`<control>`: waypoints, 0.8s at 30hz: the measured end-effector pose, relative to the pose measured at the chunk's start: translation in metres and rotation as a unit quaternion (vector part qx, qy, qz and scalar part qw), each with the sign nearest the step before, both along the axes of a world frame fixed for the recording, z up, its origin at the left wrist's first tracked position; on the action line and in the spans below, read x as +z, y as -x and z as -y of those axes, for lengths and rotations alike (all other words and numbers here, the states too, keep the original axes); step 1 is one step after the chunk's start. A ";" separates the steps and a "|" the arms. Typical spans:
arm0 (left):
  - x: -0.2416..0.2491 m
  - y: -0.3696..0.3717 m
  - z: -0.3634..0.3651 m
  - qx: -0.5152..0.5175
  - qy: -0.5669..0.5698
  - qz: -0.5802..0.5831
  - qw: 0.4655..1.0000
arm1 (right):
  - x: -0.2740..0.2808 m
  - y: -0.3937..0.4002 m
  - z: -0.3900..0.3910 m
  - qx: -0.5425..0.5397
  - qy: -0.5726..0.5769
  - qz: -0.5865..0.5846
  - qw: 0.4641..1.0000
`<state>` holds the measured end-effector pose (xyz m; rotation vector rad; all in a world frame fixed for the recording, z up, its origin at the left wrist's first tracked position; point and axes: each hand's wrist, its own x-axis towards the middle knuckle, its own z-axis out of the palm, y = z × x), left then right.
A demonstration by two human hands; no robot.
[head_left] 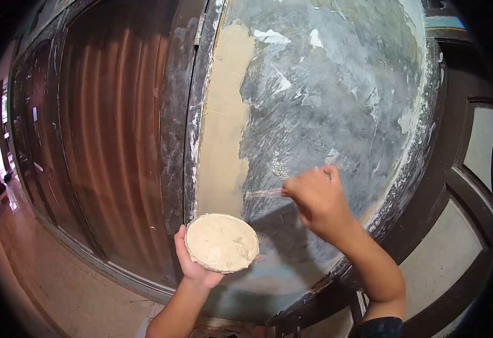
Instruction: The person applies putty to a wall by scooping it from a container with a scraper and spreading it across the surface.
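Two bare hands work before an upright surface, seen from the wearer's head. At far left, a reddish-brown curtain [117,141] hangs in folds behind a dark-framed pane. Next, a beige strip [219,141] of smooth paste runs down the left edge of a scuffed grey panel [325,112]. Below it, the left hand [194,271] is closed around a round container [224,271] from underneath, thumb along its left edge, fingertips just showing at the right. The container is filled to its rim with beige paste [219,239], which looks thick, soft and sticky. It probably weighs noticeably in the hand and would smear if gripped over the top, so the underside and outer wall seem the best hold. To its right, a thin, flat tool [266,193] points left, its tip near the strip's ragged edge; whether it touches is unclear. It looks light, perhaps slightly springy, best pinched at its right end, where the right hand [321,198] is clamped on it. Far right stands dark panelled woodwork [427,208].
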<state>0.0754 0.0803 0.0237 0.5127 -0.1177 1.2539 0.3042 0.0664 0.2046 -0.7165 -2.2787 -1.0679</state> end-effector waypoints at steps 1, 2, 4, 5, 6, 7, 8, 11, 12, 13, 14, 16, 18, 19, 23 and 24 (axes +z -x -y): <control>0.001 0.001 0.001 -0.012 0.014 0.015 1.000 | 0.009 0.004 -0.009 -0.003 0.026 -0.057 0.998; -0.001 0.003 0.000 -0.011 0.011 0.015 1.000 | 0.019 0.007 -0.021 -0.005 0.053 -0.114 0.992; -0.006 0.008 -0.001 0.001 0.020 0.000 1.000 | 0.038 0.011 -0.051 0.027 0.055 -0.168 0.984; -0.009 0.011 -0.001 0.017 0.046 -0.001 0.999 | 0.046 0.011 -0.065 0.018 0.046 -0.182 0.982; -0.009 0.014 0.000 0.020 0.044 -0.002 0.999 | 0.051 0.013 -0.077 0.021 0.045 -0.182 0.982; -0.008 0.018 0.002 0.029 0.041 -0.003 0.999 | 0.054 0.014 -0.089 0.013 0.012 -0.193 0.981; -0.008 0.022 0.003 0.037 0.038 -0.004 0.999 | 0.056 0.016 -0.100 0.004 -0.021 -0.203 0.979; -0.009 0.036 0.004 0.056 0.028 -0.003 0.998 | 0.054 0.023 -0.116 -0.016 -0.048 -0.200 0.978; -0.009 0.041 0.005 0.060 0.018 0.005 0.998 | 0.052 0.026 -0.119 -0.028 -0.063 -0.193 0.979; -0.017 0.046 -0.002 0.099 0.050 -0.016 0.994 | 0.048 0.027 -0.123 -0.021 -0.070 -0.193 0.979; -0.018 0.051 -0.001 0.101 0.051 -0.015 0.993 | 0.045 0.028 -0.126 -0.019 -0.069 -0.192 0.979; -0.016 0.059 0.004 0.077 0.007 0.009 0.997 | 0.036 0.032 -0.128 -0.022 -0.072 -0.172 0.982; -0.017 0.065 0.002 0.094 0.012 0.009 0.995 | 0.032 0.036 -0.133 -0.023 -0.069 -0.161 0.984; -0.017 0.067 0.002 0.107 0.018 0.008 0.994 | 0.034 0.037 -0.135 -0.017 -0.089 -0.156 0.984; -0.022 0.070 0.001 0.142 0.037 0.002 0.989 | 0.040 0.038 -0.137 -0.007 -0.133 -0.171 0.976; -0.022 0.070 0.001 0.143 0.029 0.002 0.989 | 0.039 0.039 -0.137 -0.001 -0.132 -0.175 0.976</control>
